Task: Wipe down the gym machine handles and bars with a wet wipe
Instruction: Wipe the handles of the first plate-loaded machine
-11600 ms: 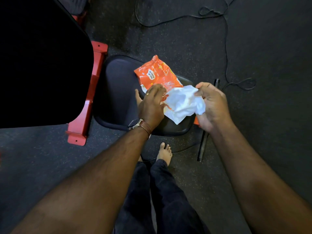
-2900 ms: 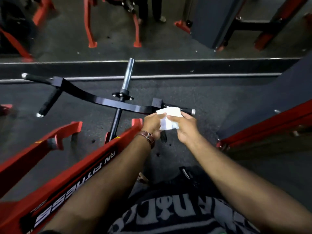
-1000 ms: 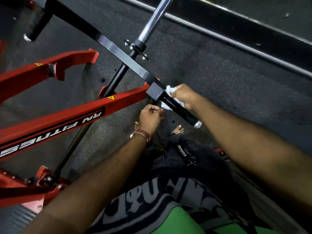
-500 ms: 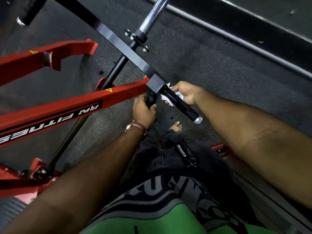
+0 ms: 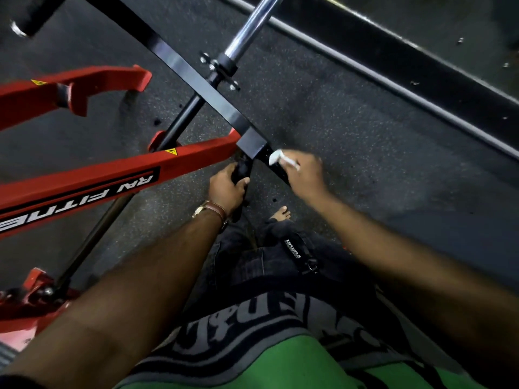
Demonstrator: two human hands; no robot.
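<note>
R hand (image 5: 304, 175) wiping handle (image 5: 276, 168) (wet wipe (image 5: 278, 158)), L hand (image 5: 227, 186) gripping

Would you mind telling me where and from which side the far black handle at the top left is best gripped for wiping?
Grip the far handle on its round black sleeve, just inboard of the silver end cap, probably from above with the fingers curled round it. It is a straight cylinder sticking out free from the black bar, so the wipe could slide along it towards the open end.

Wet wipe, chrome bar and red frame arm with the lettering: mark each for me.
wet wipe (image 5: 276, 157), head view, on the white fold showing past the fingers.
chrome bar (image 5: 251, 25), head view, mid-shaft.
red frame arm (image 5: 193, 158), head view, bare red face beside the lettering.
</note>
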